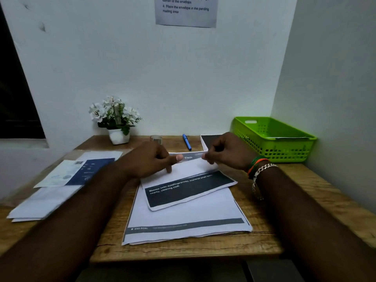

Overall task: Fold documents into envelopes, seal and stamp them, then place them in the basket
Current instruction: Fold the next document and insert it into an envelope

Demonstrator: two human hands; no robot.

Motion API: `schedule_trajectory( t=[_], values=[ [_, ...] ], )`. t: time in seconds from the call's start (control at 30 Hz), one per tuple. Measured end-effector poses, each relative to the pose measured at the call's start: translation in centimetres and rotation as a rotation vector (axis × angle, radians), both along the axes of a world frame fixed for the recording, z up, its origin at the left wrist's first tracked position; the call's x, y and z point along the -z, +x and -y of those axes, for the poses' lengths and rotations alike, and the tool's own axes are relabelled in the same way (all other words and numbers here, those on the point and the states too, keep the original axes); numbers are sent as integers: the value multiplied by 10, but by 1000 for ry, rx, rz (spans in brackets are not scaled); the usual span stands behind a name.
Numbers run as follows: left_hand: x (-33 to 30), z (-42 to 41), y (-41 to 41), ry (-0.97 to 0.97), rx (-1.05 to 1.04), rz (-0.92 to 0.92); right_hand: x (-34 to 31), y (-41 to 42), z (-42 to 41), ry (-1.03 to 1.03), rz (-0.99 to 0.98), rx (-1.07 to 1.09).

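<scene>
White folded document (pixel 189 186) long axis left-right, tilted; right hand (pixel 225 151) pinching far edge, left hand (pixel 150 159) pressing fold.

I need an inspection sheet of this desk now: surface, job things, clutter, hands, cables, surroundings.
Surface: wooden desk, papers over its middle and left.
Job's things: folded document on a paper stack; envelopes at left; green basket at back right, something flat inside.
Clutter: flower pot, blue pen, small metal cylinder, dark pad.
Hands: left hand presses the document; right hand pinches its far edge.
Cables: nothing seen.
Surroundings: white walls, instruction sheet above.
</scene>
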State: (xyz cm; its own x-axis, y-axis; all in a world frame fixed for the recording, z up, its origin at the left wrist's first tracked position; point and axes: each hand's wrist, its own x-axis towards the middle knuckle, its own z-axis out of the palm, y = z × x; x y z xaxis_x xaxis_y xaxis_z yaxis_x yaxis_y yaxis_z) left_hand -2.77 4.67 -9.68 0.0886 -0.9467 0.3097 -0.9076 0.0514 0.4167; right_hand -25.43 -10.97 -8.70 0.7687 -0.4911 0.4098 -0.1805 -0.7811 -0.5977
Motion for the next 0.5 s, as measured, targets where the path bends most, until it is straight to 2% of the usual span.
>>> schedule_trajectory(
  t=[0.1, 0.2, 0.3, 0.5],
  values=[
    [8, 6, 3, 61, 7, -10, 5, 5, 0, -14, -57, 30],
    [12, 8, 7, 86, 20, 17, 11, 9, 4, -100, -22, 87],
    [12, 9, 7, 84, 48, -62, 19, 14, 7, -165, 17, 66],
    [11, 10, 11, 97, 115, -142, 26, 29, -2, -170, -193, 20]
  ],
)
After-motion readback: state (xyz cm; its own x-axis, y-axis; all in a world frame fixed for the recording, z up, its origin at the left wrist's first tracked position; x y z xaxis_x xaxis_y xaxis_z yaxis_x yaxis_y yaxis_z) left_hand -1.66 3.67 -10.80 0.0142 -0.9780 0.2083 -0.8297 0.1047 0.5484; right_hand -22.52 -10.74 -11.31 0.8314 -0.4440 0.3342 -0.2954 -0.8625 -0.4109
